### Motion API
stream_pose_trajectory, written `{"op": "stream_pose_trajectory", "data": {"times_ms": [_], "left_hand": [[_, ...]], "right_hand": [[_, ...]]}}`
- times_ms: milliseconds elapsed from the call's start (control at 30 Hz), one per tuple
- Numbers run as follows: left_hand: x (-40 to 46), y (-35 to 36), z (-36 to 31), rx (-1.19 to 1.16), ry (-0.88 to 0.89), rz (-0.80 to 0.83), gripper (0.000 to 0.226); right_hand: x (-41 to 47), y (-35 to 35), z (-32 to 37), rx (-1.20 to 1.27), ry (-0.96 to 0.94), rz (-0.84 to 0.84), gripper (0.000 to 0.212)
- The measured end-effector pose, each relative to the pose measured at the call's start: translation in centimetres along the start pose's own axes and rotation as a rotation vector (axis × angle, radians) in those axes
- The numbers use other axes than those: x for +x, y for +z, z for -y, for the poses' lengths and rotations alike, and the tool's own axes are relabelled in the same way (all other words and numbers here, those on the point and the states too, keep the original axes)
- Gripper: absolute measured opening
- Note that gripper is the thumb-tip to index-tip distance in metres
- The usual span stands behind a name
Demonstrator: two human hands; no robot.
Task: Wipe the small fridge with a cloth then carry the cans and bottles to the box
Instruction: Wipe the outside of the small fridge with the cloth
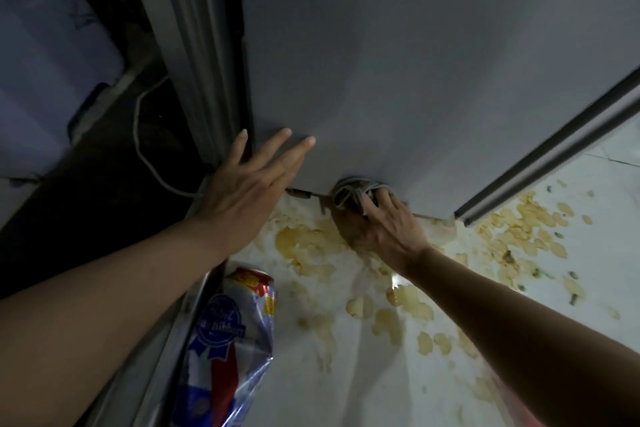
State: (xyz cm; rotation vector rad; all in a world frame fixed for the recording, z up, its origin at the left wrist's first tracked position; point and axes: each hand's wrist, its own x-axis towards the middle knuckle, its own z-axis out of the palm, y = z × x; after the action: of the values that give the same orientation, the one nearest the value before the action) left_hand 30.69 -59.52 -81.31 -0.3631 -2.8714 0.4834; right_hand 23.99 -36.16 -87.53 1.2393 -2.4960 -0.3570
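2 hands: left spread on fridge, right gripping cloth; ribbon-logo can.

One head cam only, looking steep down and fwd, very near the fridge lower wall and stained floor.

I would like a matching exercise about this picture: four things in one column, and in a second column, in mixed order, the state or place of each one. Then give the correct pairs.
Things:
1. left hand
2. right hand
3. can
4. white cable

States or places:
A. lies crushed on the stained floor, at the bottom of the picture
B. fingers straight, flat against the grey fridge panel
C. runs through the dark gap at the left of the fridge
D. presses a bunched cloth to the panel's lower edge

Pairs: 1-B, 2-D, 3-A, 4-C
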Motion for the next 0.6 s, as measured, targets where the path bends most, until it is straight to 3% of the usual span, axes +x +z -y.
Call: {"op": "stream_pose_trajectory", "data": {"times_ms": [67,133,233,467,600], "left_hand": [[-0.7,0.2,1.0,-0.007,-0.05,0.042,0.078],[-1.6,0.3,1.9,-0.01,-0.098,0.07,0.076],[-2.7,0.3,2.9,-0.039,-0.145,0.048,0.065],[-4.8,1.1,4.6,-0.045,-0.189,0.163,0.069],[-4.8,1.0,4.6,-0.039,-0.166,0.144,0.069]], "right_hand": [[1.6,-0.3,1.1,0.031,-0.024,-0.012,0.063],[3.5,-1.0,2.5,0.098,-0.031,0.015,0.061],[6.0,-1.7,4.6,0.107,-0.091,0.239,0.051],[10.2,-2.8,8.4,0.105,-0.163,0.235,0.053],[11.9,-3.2,9.8,0.047,-0.15,0.265,0.05]]}}
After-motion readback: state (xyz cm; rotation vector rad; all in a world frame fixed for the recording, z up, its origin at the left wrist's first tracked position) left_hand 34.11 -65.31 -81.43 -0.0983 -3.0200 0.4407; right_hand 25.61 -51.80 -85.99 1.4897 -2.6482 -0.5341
